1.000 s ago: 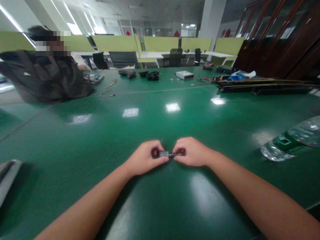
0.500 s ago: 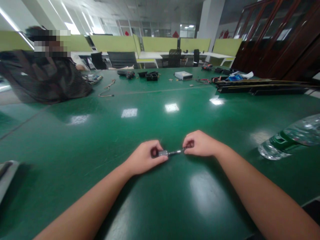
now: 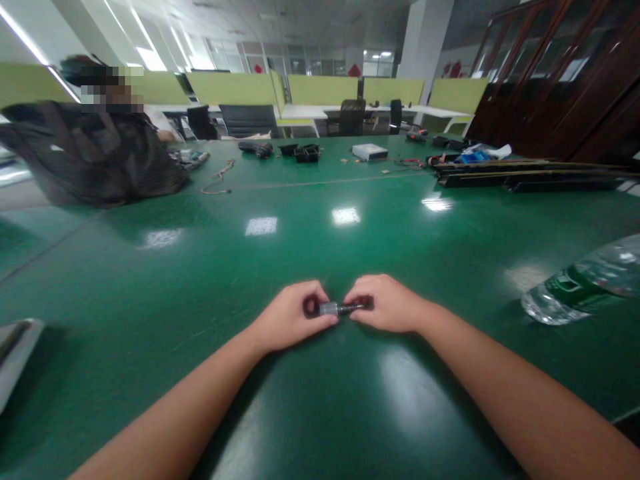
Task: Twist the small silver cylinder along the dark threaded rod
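My left hand [image 3: 286, 315] is closed round the grey, cylindrical handle of what looks like a screwdriver [image 3: 329, 308]. The tool lies level, its thin dark shaft pointing right. On that shaft, the fingers of my right hand [image 3: 389, 304] are pinched close to the handle, hiding the tip. Whether a small bit or other piece is also between those fingers, I cannot tell. Both hands are low over the green tabletop [image 3: 310, 253], with a short gap between them.
A water bottle [image 3: 575, 290] lies on its side at the right. At far left is a metal-edged object [image 3: 23, 353]. Toward the back are a dark bag [image 3: 100, 160], a cable [image 3: 217, 179], black parts [image 3: 306, 153], a white box [image 3: 370, 153] and long black strips [image 3: 530, 177].
My right hand has moved left along the shaft, close to the handle, covering most of the shaft. My left hand keeps its grip almost in place. The view has shifted slightly.
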### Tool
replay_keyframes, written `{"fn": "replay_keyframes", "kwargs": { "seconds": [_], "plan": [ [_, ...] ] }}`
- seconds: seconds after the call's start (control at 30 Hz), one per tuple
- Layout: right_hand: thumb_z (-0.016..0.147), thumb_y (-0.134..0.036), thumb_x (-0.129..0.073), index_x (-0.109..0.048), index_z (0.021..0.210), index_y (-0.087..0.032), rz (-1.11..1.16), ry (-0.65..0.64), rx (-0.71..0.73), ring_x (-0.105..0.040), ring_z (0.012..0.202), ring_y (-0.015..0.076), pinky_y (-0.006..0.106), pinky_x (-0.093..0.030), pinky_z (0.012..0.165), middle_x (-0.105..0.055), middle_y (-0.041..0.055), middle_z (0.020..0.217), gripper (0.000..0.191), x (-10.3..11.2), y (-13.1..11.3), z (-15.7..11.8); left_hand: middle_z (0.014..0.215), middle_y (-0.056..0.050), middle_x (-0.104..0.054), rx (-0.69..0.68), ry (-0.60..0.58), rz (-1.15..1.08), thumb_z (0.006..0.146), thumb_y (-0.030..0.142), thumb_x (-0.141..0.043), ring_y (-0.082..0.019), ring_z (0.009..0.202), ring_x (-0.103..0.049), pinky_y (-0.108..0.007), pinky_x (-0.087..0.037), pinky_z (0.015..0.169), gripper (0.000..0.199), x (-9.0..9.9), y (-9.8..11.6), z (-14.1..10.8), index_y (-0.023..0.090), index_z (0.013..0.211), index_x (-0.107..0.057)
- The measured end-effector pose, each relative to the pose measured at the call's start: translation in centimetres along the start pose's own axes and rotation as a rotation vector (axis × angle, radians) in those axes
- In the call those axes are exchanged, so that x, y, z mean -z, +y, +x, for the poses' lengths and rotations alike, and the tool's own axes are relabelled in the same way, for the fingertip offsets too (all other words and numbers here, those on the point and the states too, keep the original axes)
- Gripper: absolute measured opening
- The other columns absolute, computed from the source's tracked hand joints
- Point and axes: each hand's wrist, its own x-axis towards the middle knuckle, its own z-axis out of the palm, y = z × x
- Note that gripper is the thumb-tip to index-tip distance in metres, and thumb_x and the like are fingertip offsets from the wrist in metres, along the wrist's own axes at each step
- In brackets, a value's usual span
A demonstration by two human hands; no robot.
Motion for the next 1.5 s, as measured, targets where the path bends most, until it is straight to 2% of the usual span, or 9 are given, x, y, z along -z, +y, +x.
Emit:
{"fn": "replay_keyframes", "kwargs": {
  "seconds": [0.2, 0.4, 0.73, 1.5],
  "plan": [
    [0.078, -0.012, -0.068, -0.073, 0.097, -0.017, 0.051, 0.016, -0.005, -0.059, 0.075, 0.0133, 0.025, -0.045, 0.071, -0.069, 0.0028, 0.085, 0.020, -0.8, -0.4, 0.1, 0.073, 0.002, -0.061, -0.007, -0.011, 0.013, 0.076, 0.041, -0.075, -0.015, 0.066, -0.055, -0.024, -0.040, 0.059, 0.029, 0.2, 0.3, 0.0, 0.018, 0.088, -0.063],
    [0.079, -0.015, -0.068, -0.073, 0.094, -0.017, 0.031, 0.022, 0.013, -0.058, 0.076, 0.0140, 0.025, -0.043, 0.071, -0.067, 0.0028, 0.084, 0.016, -0.7, -0.3, 0.1, 0.075, 0.000, -0.062, -0.026, -0.020, 0.020, 0.085, 0.043, -0.067, -0.015, 0.067, -0.056, -0.025, -0.041, 0.062, 0.025, 0.3, 0.3, 0.0, 0.018, 0.091, -0.065],
    [0.083, -0.021, -0.069, -0.073, 0.089, -0.018, -0.002, 0.053, 0.034, -0.059, 0.078, 0.0151, 0.026, -0.041, 0.072, -0.069, 0.0035, 0.084, 0.008, -1.5, -0.6, 0.4, 0.075, 0.000, -0.063, -0.006, 0.010, -0.027, 0.080, 0.041, -0.070, -0.015, 0.067, -0.057, -0.024, -0.042, 0.060, 0.025, 0.0, 0.2, 0.0, 0.018, 0.085, -0.064],
    [0.078, -0.019, -0.069, -0.073, 0.088, -0.017, -0.003, 0.031, 0.018, -0.057, 0.071, 0.0136, 0.024, -0.042, 0.068, -0.067, 0.0021, 0.079, 0.010, -0.9, -0.2, 0.1, 0.075, 0.000, -0.062, -0.021, 0.007, -0.009, 0.081, 0.043, -0.070, -0.015, 0.068, -0.056, -0.025, -0.041, 0.062, 0.027, 0.1, 0.2, 0.0, 0.017, 0.084, -0.063]
  ]
}}
